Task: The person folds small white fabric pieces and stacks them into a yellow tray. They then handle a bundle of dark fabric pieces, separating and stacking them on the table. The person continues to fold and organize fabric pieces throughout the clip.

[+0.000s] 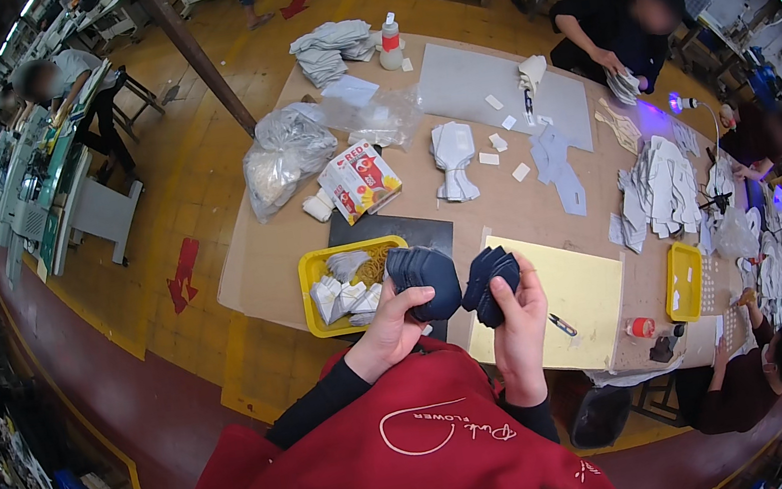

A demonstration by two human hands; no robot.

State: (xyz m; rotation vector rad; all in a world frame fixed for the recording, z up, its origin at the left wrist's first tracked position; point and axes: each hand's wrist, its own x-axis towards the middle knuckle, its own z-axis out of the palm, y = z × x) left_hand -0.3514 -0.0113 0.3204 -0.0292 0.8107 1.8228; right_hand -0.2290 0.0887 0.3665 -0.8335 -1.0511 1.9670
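My left hand (390, 330) grips a thick stack of dark navy, rounded cut pieces (436, 288), thumb on top. Close beside it, my right hand (522, 324) holds a smaller, fanned stack of similar dark pieces (490, 282) between thumb and fingers. The two stacks are nearly touching, above the table's near edge. Just left of my left hand, a yellow tray (310, 302) holds small white and grey fabric bundles (329, 298) and a heap of yellowish bands (376, 264). Thread snips (562, 324) lie to the right of my right hand on a yellow sheet (588, 288).
Across the brown-covered table (262, 264) are a printed box (361, 180), plastic bags (289, 153), a bottle (390, 45), grey-white pieces (455, 162) and a fabric pile (658, 187). A second yellow tray (684, 282) sits at right. A co-worker (627, 32) handles pieces at the far side.
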